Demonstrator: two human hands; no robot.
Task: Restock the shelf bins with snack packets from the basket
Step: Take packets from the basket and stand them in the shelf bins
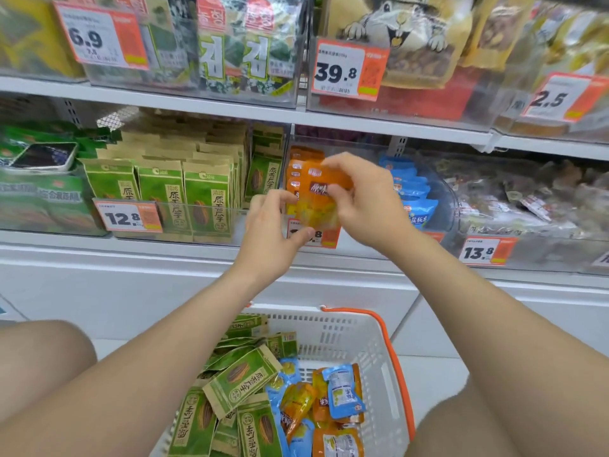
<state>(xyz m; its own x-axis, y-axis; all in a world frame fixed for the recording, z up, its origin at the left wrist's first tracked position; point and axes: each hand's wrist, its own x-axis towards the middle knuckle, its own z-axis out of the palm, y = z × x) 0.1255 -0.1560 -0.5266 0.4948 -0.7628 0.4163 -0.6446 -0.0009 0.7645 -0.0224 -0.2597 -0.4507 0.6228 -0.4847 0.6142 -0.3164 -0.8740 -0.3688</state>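
White metal store shelving (164,255) is carrying clear plastic bins (443,206) above a pale tiled floor (428,357). The left hand (273,232) and right hand (365,199) are together pinching one glossy orange snack packet (324,199) in front of the middle bin. A slotted white plastic basket (346,328) is sitting below, holding more packets.

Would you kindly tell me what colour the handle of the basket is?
The handle is orange, on a white basket; the head view shows it best.
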